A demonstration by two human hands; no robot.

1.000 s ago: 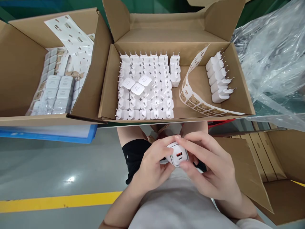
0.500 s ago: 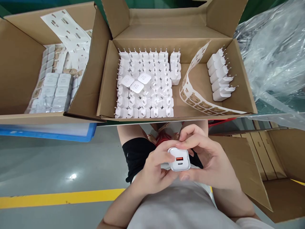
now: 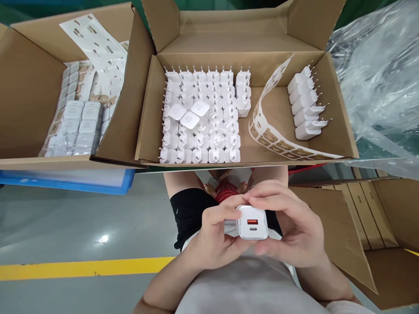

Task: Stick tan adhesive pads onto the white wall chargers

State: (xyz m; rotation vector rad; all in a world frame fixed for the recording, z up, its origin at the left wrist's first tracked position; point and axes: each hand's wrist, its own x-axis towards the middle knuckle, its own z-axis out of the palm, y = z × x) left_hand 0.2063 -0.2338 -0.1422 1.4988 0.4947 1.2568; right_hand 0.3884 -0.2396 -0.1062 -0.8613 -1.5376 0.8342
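Observation:
Over my lap I hold a white USB wall charger, its face with an orange slot and a smaller slot turned up towards me. My left hand is closed on its left side, with a fingertip at the upper left corner. My right hand curls around the right side, fingertips at the far edge and thumb by the near edge. Beyond my hands, an open cardboard box contains rows of white chargers with pins up. Three white pieces with slot outlines lie on top of them.
A curved perforated sticker sheet and a row of chargers occupy the box's right part. Another box at left holds bagged white pieces. Clear plastic wrap lies right; below it stands an open carton.
The charger and both hands have shifted slightly right and nearer to me. My right hand's fingers have come down closer around the charger. The view has also shifted slightly.

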